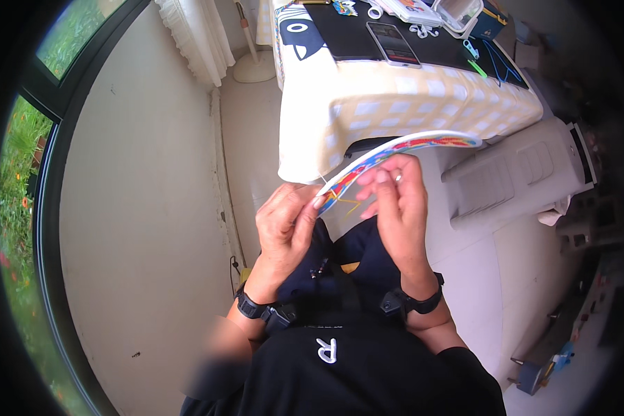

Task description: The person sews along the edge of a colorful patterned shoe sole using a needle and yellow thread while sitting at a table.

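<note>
My left hand pinches the near end of a long, curved embroidered piece, which looks like a shoe insole. It has a white edge and a red, blue and yellow stitched pattern. A thin pale needle-like line crosses its edge beside my left thumb. Yellow thread hangs from the stitched side, between the two hands. Just right of it is my right hand, fingers curled and apart, with nothing visible in them. A shiny ring-like band shows on one of its fingers. The piece's far end points toward the right, unsupported.
Ahead stands a table with a checked cloth, bearing a phone, a plastic container, a green clip-like item and blue wire. A grey plastic stool stands right. A wall and window frame run along the left.
</note>
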{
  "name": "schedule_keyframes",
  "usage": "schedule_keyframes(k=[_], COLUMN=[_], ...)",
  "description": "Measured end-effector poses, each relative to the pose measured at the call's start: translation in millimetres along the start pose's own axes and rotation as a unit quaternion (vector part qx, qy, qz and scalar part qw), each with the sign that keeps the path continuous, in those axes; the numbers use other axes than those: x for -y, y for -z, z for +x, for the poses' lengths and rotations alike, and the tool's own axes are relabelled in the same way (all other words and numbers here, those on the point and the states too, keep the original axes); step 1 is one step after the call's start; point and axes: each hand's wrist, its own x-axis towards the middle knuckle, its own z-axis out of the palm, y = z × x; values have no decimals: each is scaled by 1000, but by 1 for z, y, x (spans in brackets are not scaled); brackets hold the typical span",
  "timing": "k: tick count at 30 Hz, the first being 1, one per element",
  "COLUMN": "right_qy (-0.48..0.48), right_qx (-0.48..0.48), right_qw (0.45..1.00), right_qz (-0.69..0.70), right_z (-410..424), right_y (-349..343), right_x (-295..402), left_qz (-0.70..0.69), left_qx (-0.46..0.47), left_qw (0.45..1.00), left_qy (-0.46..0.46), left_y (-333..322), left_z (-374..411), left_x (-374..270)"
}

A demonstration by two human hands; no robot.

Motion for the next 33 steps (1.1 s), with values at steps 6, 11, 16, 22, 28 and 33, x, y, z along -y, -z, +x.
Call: schedule_keyframes(k=[6,11,16,22,28,33], right_qy=[-197,-215,-210,-220,-239,-171], right_qx=[248,277,279,252,171,195], right_qw=[929,885,885,885,785,681], right_qz=[192,307,308,325,546,685], right_z=[10,0,-3,-6,10,26], right_y=[31,14,11,6,11,67], right_x=[-12,-10,-21,-18,-23,-3], left_qz=[-78,-74,-76,-106,-245,-492], left_qx=[84,125,164,180,199,-21], left_qw=[993,989,984,977,941,833], left_qy=[-18,-31,-4,42,121,253], left_y=[16,18,21,20,8,25], left_z=[11,14,10,10,-4,1], left_x=[-5,-7,0,-6,1,26])
